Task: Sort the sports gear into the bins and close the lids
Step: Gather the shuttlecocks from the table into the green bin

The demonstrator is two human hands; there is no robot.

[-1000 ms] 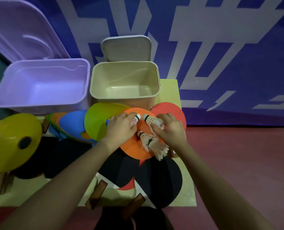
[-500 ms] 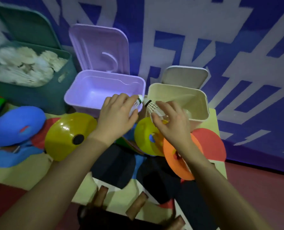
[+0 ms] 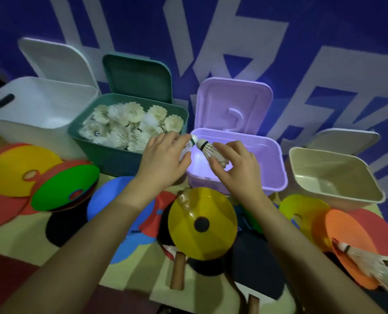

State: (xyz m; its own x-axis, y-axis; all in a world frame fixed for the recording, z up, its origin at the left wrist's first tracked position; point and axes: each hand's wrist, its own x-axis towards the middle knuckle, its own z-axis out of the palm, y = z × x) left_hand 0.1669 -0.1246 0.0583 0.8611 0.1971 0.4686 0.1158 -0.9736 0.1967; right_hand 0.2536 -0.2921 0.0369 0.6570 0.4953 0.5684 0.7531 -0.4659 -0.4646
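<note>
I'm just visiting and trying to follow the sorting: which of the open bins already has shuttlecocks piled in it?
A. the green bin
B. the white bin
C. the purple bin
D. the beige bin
A: the green bin is heaped with white feathered shuttlecocks, while the white bin, the purple bin and the beige bin show bare insides.

We seem to stand in a sports hall: a blue banner wall (image 3: 324,41), training discs (image 3: 202,223), shuttlecocks (image 3: 129,123).
</note>
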